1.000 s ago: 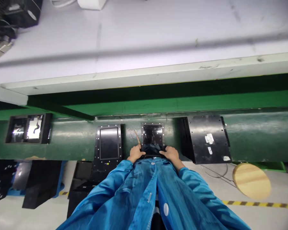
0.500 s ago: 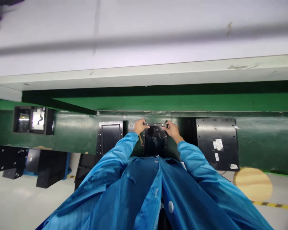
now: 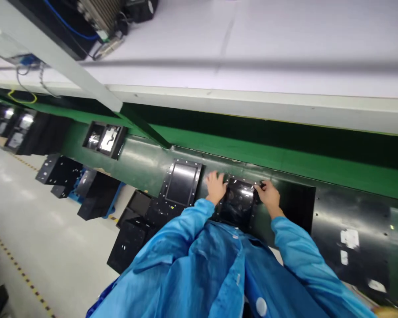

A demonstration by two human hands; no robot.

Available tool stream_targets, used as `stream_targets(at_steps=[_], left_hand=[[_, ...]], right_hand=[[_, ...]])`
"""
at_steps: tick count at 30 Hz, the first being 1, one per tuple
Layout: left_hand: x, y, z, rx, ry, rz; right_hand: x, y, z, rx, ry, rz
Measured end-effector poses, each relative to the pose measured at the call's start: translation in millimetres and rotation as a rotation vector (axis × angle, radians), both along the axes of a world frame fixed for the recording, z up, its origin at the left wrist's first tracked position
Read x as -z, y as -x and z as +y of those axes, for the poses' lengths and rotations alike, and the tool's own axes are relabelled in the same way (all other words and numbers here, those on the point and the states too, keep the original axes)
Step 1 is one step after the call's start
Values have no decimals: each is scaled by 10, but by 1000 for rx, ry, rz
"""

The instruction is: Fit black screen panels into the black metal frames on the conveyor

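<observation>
In front of my body lies a black rectangular panel (image 3: pixel 238 202) with a glossy smudged middle and a border of small fasteners. My left hand (image 3: pixel 216 187) is at its upper left side, fingers apart and holding nothing. At the upper right corner, my right hand (image 3: pixel 268 198) has thumb and forefinger closed around a small dark piece, too hidden to name. A dark border strip (image 3: pixel 242 180) runs along the panel's far edge between the hands.
A similar framed black panel (image 3: pixel 183 183) lies to the left, and a large black plate (image 3: pixel 350 221) with torn white labels to the right. Beyond the green bench (image 3: pixel 139 154) a white shelf (image 3: pixel 252 104) overhangs. Black boxes (image 3: pixel 99 192) stand at left above the floor.
The view has swung left. My left hand has let go of the black strip that both hands held and has spread its fingers; my right hand stays at the panel's right corner.
</observation>
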State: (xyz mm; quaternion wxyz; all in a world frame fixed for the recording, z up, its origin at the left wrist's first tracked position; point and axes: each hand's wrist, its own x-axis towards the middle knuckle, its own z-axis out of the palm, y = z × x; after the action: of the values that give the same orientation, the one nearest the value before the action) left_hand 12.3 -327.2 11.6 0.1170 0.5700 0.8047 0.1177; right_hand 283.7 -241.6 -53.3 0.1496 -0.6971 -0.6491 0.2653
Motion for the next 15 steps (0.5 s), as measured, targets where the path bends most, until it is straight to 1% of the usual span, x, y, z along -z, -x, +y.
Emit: stream_targets(at_steps=[1, 3, 4, 5, 7, 9, 10, 12, 13, 14, 15], left_hand=[[-48, 118, -220, -90, -24, 74], [-114, 403, -623, -282, 26, 160], [-141, 542, -783, -336, 71, 170], [-173, 660, -910, -355, 113, 164], [-280, 810, -1083, -307, 154, 126], [-464, 855, -1204, -250, 132, 73], [-579, 857, -1260, -245, 111, 38], [-803, 852, -1358, -253, 47, -57], [-883, 847, -1389, -256, 4, -132], [-926, 831, -1400, -252, -41, -234], [-924, 794, -1388, -238, -84, -365]], right_hand=[[-41, 46, -95, 28, -46, 7], [-115, 198, -358, 56, -122, 58], [-147, 304, -514, 44, -133, 100], [-175, 427, -677, 13, -118, 152], [-229, 714, -1002, -87, -19, 286], [-287, 1012, -1293, -180, 139, 434], [-318, 1146, -1412, -203, 214, 503], [-379, 1344, -1581, -205, 320, 630], [-407, 1395, -1630, -183, 346, 696], [-430, 1407, -1659, -148, 352, 765], [-449, 1380, -1673, -95, 336, 830]])
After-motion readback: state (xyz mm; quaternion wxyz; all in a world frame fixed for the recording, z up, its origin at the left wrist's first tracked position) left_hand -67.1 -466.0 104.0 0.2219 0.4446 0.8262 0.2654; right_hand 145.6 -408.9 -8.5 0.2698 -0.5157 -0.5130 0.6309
